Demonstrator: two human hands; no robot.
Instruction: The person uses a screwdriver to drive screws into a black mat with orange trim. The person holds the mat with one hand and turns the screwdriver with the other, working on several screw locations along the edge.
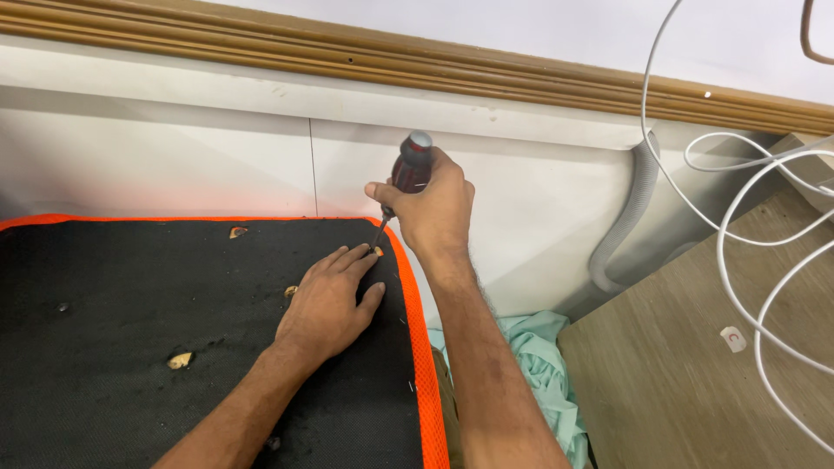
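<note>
Head view: nearest, the left hand [328,300] lies flat, fingers spread, on the black fabric panel with orange trim [130,330], fingertips at its far right corner. Just beyond, the right hand [434,208] grips a red-and-black-handled screwdriver [404,178], tip down at that corner. Driving a fastener seems underway; next calls for steady downward pressure. Behind stands a white wall [217,156].

A screwdriver [401,187] with a dark red and black handle and a grey end cap stands nearly upright, its thin shaft angled down to the far right corner of a black fabric panel [130,321] edged in orange, lying flat.
</note>
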